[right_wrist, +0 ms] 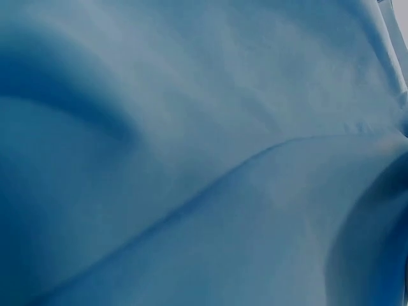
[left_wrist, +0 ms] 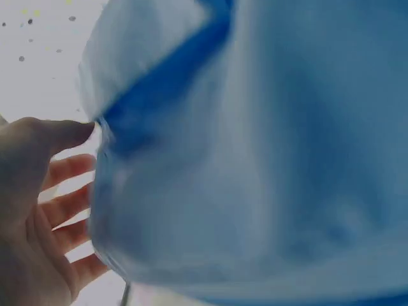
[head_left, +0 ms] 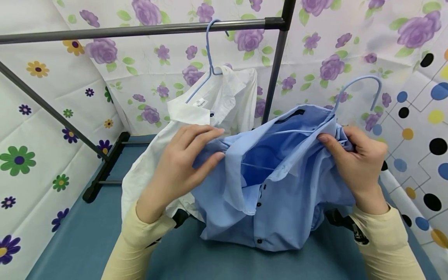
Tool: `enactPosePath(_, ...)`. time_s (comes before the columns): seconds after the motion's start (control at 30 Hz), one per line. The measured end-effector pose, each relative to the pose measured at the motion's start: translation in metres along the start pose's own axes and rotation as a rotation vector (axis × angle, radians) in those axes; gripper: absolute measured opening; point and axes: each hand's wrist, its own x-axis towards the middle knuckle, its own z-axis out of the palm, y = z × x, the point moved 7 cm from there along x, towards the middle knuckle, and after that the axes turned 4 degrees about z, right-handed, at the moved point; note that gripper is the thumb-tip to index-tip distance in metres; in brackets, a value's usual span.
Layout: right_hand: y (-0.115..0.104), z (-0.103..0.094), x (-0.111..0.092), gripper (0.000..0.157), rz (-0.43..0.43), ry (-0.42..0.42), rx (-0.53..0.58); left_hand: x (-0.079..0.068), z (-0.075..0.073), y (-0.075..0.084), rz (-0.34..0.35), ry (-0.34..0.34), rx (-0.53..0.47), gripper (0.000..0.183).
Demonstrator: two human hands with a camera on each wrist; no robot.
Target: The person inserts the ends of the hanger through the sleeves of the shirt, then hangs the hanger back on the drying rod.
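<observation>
A light blue button-up shirt (head_left: 280, 217) is held up in front of me, its collar (head_left: 234, 175) spread wide and dark buttons down the front. My left hand (head_left: 182, 163) pinches the shirt's shoulder cloth on the left, thumb and fingertips at its edge. In the left wrist view the thumb (left_wrist: 70, 134) meets the fabric edge while the other fingers reach behind it. My right hand (head_left: 360, 159) grips the other shoulder, thumb on the front near the collar. A blue hanger (head_left: 364, 77) sits partly inside the shirt, its hook rising free. Blue cloth (right_wrist: 204, 159) fills the right wrist view.
A white shirt (head_left: 147, 167) hangs on another blue hanger (head_left: 209, 50) from the dark rack's rail (head_left: 140, 31), behind my left hand. The rack's foot (head_left: 105, 167) stands on the blue-green tabletop (head_left: 77, 233). Flowered and dotted sheets (head_left: 332, 46) line the surroundings.
</observation>
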Motion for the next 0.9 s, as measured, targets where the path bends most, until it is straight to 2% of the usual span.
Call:
enactPosePath(0.1, -0.002, 0.001, 0.001, 0.038, -0.010, -0.007, 0.015, -0.010, 0.007, -0.017, -0.047, -0.080, -0.063, 0.036)
enactPosePath(0.2, -0.005, 0.005, 0.001, 0.036, -0.007, -0.035, 0.030, -0.019, 0.013, -0.028, -0.065, -0.133, -0.135, 0.031)
enactPosePath(0.33, -0.010, 0.009, 0.000, 0.041, -0.004, -0.051, 0.019, -0.024, 0.015, -0.032, -0.039, -0.136, -0.187, 0.025)
enactPosePath(0.5, -0.018, 0.010, 0.001, 0.045, -0.012, -0.053, 0.016, -0.021, 0.013, -0.023, 0.048, -0.102, -0.111, 0.024)
enactPosePath(0.6, -0.021, 0.011, 0.001, 0.046, -0.031, -0.079, -0.003, -0.019, 0.014, -0.016, 0.069, -0.112, -0.052, 0.023)
enactPosePath(0.8, -0.030, 0.021, -0.004, 0.050, -0.111, -0.168, -0.093, -0.019, 0.022, -0.006, 0.061, -0.180, 0.031, 0.024)
enactPosePath(0.9, -0.034, 0.027, -0.005, 0.050, -0.137, -0.197, -0.121, -0.018, 0.026, -0.004, 0.047, -0.190, 0.053, 0.023)
